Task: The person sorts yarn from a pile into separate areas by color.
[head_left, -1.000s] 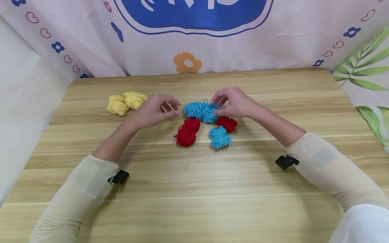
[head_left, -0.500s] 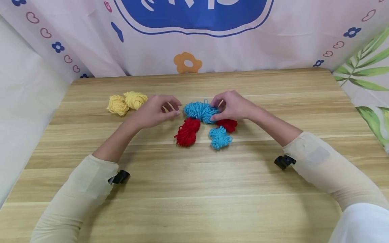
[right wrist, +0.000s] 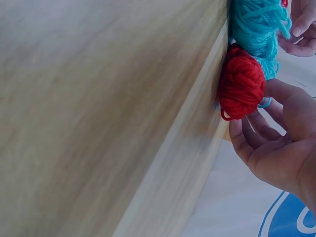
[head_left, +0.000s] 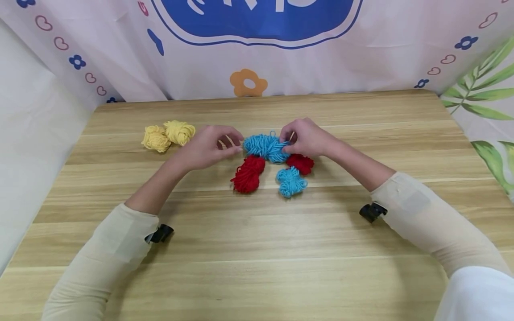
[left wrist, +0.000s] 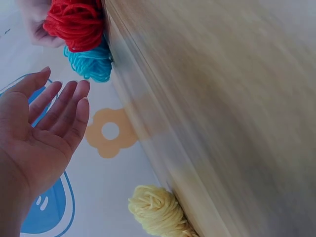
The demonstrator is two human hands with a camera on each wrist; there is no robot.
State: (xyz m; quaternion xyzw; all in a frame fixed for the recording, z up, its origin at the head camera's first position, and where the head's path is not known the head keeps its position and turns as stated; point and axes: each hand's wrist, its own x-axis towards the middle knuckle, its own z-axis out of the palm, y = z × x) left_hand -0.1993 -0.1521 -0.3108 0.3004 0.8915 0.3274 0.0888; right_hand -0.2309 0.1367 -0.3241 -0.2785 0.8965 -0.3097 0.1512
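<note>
A large blue yarn bundle (head_left: 263,146) lies across the table. Two red yarn bundles touch its near side: a left one (head_left: 248,174) and a right one (head_left: 301,164) partly hidden. A small blue yarn bundle (head_left: 291,182) lies in front of the right red one. At the large blue bundle's left end is my left hand (head_left: 210,147), fingers loosely bent; the left wrist view shows its palm (left wrist: 42,133) with nothing in it. My right hand (head_left: 307,137) pinches the bundle's right end between thumb and fingers. In the right wrist view, a red bundle (right wrist: 242,84) partly hides those fingertips.
Two yellow yarn bundles (head_left: 168,134) lie together at the back left, behind my left forearm. Beyond the wooden table's back edge (head_left: 341,94) hangs a printed white cloth (head_left: 192,71). Bare wood (head_left: 257,249) stretches in front of the yarn.
My left hand has shifted slightly right, up to the large blue bundle's left end. My right thumb and fingers have adjusted on its right end. The yarn bundles stay in place.
</note>
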